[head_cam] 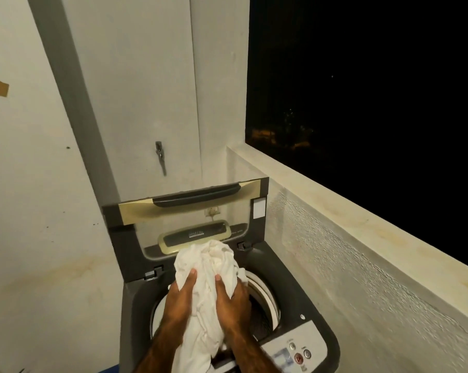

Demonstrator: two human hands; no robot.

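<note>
Over the open drum (266,297) of the washing machine (134,308), I am gripping a bunched white cloth (208,261), my left hand (180,296) and right hand (232,305) curling their fingers into it. With the lid (195,196) raised, the cloth is hanging midway, neither inside nor clear.

Two hands (208,297), one white cloth (208,265), one washing machine (319,313).

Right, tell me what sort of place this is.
Probably a laundry balcony: a top-loading washing machine, lid up, beside a low parapet open to the night, with white cloth gripped above it.
</note>
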